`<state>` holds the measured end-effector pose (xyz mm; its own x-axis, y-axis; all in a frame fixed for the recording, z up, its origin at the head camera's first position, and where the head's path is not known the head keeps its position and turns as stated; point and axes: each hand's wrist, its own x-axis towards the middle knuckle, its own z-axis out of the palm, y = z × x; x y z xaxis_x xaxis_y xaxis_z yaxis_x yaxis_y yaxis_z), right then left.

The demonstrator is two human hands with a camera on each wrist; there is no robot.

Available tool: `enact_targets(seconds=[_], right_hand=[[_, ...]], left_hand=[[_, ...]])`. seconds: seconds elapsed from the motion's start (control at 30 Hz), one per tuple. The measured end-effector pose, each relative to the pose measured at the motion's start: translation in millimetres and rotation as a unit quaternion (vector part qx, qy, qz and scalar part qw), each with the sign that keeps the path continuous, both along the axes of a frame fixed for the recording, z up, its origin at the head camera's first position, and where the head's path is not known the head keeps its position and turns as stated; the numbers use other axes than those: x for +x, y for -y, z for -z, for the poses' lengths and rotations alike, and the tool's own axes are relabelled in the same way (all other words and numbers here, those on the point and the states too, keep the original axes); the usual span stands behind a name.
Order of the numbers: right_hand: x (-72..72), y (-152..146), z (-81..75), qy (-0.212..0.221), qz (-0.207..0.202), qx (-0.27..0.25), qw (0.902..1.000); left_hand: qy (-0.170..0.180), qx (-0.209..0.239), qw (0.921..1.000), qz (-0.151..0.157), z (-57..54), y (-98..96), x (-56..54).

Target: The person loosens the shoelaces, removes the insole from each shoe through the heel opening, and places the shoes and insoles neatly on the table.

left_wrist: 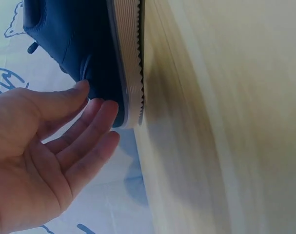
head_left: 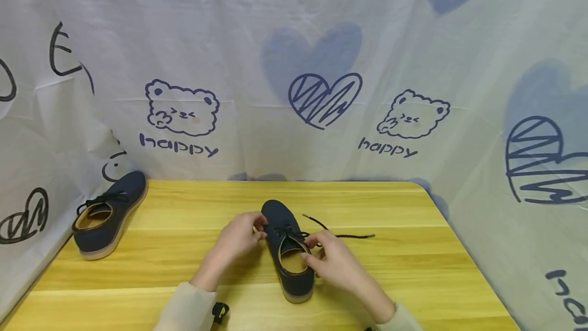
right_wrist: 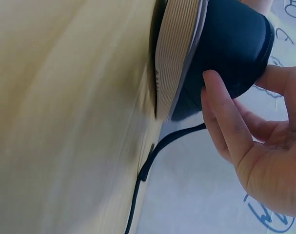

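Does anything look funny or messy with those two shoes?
The middle shoe looks untied: its loose lace sprawls over the table on the right, while the shoe at the left has its lace close to it. I see nothing spilled or broken.

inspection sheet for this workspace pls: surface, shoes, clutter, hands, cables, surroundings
Surface: yellow wood-grain table.
Job's things: navy lace-up shoe upright, toe pointing away; lace trailing right, two free ends. Second navy shoe upright at far left.
Clutter: small black item beside the left wrist, identity unclear.
Left hand: fingertips at the central shoe's toe, left side.
Right hand: pinches the collar's right side, thumb at the rim, fingers outside.
Cables: nothing seen.
Surroundings: printed white sheeting behind and both sides.
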<state>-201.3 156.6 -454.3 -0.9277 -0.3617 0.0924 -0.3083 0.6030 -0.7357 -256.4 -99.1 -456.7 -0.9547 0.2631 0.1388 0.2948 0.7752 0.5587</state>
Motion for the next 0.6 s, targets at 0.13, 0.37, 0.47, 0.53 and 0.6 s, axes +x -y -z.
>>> enact_targets(seconds=[0.13,0.37,0.47,0.53,0.6], right_hand=[[3.7,8,0.8,0.007,-0.003,0.000,1.0000],[6.3,20,3.7,-0.004,0.002,0.000,1.0000],[5.2,23,5.0,-0.021,0.015,0.009,0.9996],[3.9,24,5.4,-0.035,0.023,0.018,0.9990],[2.2,25,5.3,-0.049,0.029,0.025,0.9981]], left_hand=[[0.006,0.029,0.9995,-0.007,1.9,0.7,-0.1],[0.013,0.059,0.9981,-0.008,2.5,4.0,5.1],[0.017,0.067,0.9976,-0.011,1.4,4.5,8.5],[0.022,0.079,0.9965,-0.015,-0.9,3.7,11.8],[0.022,0.098,0.9949,-0.014,-3.2,2.1,15.2]])
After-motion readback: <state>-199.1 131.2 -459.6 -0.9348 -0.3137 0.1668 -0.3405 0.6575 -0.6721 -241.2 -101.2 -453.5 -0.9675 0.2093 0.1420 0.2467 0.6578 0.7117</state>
